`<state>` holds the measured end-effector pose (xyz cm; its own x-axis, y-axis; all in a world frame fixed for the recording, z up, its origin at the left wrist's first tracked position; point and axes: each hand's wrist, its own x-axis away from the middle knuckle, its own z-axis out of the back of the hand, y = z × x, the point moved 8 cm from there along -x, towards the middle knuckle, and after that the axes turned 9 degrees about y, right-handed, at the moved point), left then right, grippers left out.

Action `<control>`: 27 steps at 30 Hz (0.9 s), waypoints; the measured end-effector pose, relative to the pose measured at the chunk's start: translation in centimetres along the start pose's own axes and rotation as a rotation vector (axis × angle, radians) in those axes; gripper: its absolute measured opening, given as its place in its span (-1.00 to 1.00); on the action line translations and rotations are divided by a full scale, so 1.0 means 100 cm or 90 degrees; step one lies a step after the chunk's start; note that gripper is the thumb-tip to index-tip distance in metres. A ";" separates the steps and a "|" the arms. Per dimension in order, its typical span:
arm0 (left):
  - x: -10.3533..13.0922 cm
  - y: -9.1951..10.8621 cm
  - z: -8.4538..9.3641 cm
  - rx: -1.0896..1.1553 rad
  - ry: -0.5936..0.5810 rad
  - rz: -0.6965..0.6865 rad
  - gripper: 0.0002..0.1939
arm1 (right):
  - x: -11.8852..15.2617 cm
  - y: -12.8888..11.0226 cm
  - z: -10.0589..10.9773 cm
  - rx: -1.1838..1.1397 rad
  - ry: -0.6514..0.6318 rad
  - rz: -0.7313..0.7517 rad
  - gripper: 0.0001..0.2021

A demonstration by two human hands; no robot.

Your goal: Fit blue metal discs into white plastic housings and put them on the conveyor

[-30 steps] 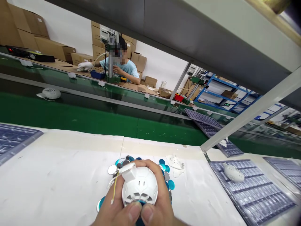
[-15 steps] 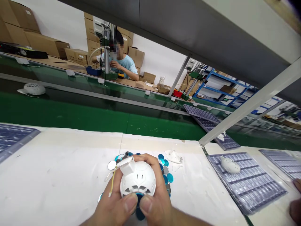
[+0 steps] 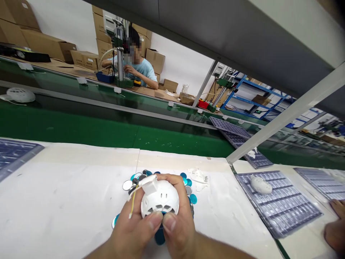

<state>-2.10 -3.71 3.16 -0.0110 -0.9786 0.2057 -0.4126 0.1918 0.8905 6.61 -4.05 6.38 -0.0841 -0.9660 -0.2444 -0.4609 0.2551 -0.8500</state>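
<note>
Both my hands grip a white rounded plastic housing [image 3: 161,196] with vent slots and a small boxy arm on top. My left hand [image 3: 132,226] wraps its left side, and a thin yellow-and-white wire [image 3: 132,207] hangs over those fingers. My right hand [image 3: 182,219] closes round the right side. Both thumbs press at the near edge, where a sliver of dark blue shows. Below the thumbs is a dark blue disc [image 3: 160,237]. Loose round discs [image 3: 127,185], silver or blue-faced, lie around and behind my hands on the white table, partly hidden by them.
A green conveyor belt [image 3: 113,129] runs behind the table, carrying another white housing [image 3: 21,95]. At right, a clear compartment tray [image 3: 280,205] holds a white shell [image 3: 261,185]; another person's hand [image 3: 335,230] is beyond. A slanted post [image 3: 285,115] supports the overhead shelf. A co-worker [image 3: 145,72] sits opposite.
My thumbs have moved closer together on the housing's near edge, and less blue shows between them. The housing on the belt has travelled left. The other person's hand at right shows more.
</note>
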 end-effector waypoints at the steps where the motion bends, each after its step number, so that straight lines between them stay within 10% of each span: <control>1: 0.000 -0.002 -0.001 0.012 -0.007 0.029 -0.46 | 0.000 0.001 0.001 0.002 0.001 -0.003 -0.42; 14: -0.021 0.006 -0.012 0.005 -0.140 0.021 -0.40 | -0.013 0.016 0.013 0.148 -0.066 -0.122 -0.46; 27: -0.021 0.004 -0.007 0.069 -0.043 0.096 -0.65 | -0.020 -0.003 0.023 0.294 -0.049 -0.081 -0.38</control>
<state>-1.60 -1.48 3.39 -0.1394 -0.9430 0.3020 -0.4968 0.3305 0.8025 9.01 -2.07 6.08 0.0208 -0.9894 -0.1436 -0.0221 0.1432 -0.9894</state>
